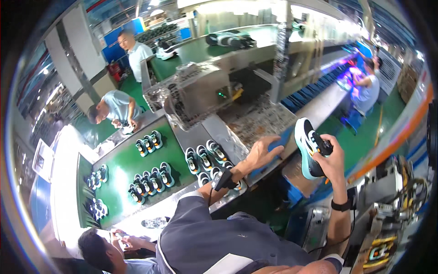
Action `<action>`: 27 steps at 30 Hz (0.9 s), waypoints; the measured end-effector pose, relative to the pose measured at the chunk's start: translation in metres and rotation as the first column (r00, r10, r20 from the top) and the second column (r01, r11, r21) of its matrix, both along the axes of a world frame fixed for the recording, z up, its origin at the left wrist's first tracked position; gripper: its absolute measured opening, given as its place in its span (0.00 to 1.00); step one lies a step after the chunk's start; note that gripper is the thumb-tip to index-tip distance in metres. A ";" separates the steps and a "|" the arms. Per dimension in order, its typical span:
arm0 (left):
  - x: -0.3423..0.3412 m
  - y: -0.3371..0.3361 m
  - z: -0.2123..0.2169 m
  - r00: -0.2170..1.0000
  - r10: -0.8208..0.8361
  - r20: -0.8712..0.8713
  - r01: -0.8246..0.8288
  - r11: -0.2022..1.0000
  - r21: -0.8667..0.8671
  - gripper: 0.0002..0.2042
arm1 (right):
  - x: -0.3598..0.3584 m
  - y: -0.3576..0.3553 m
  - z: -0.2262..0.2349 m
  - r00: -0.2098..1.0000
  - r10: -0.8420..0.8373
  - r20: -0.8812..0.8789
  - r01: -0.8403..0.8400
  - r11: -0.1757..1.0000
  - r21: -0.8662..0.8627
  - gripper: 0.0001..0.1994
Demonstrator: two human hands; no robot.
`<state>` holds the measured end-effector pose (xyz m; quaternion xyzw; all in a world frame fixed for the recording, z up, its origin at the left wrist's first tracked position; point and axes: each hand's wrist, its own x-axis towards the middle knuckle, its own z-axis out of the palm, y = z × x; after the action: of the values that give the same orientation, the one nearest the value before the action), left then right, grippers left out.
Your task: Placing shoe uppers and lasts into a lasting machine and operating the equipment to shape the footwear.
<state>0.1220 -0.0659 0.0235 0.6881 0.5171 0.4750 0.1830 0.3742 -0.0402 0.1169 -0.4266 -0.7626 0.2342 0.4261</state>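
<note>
My right hand [332,160] grips a sneaker [305,145] by its dark heel and collar. The shoe is black, white and pale mint, with small orange accents. It is held up in the air with its toe pointing up and away. My left hand [262,154] reaches forward with its fingers stretched out and nothing in them, a short way left of the sneaker. Below the left forearm, several similar sneakers [204,157] stand in rows on a metal-edged surface. A dark band with a device sits on each of my wrists.
A green conveyor [118,172] on the left carries more sneakers in groups. A plastic-wrapped machine [196,91] stands ahead. Blue trays [315,89] line a long bench at the right. Co-workers [116,107] are at the far left, lower left and far right. Machinery [388,219] stands close on my right.
</note>
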 end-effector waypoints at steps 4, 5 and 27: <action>-0.063 0.040 -0.025 0.920 0.248 -0.304 -0.192 0.960 0.202 0.21 | -0.082 0.078 -0.004 0.973 0.104 0.204 -0.100 0.995 -0.031 0.24; -0.069 0.043 -0.033 0.926 0.244 -0.289 -0.168 0.950 0.264 0.21 | -0.101 0.094 -0.009 0.959 0.108 0.262 -0.113 0.994 0.005 0.25; -0.052 0.045 -0.020 0.899 0.154 0.411 -0.173 0.985 0.009 0.30 | -0.137 0.098 -0.055 0.999 0.008 -0.050 -0.008 1.000 -0.010 0.27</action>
<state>0.0704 -0.0209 0.0035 0.5317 0.5125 0.6335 0.2308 0.2369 0.0577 0.0620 -0.4196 -0.7522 0.2504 0.4422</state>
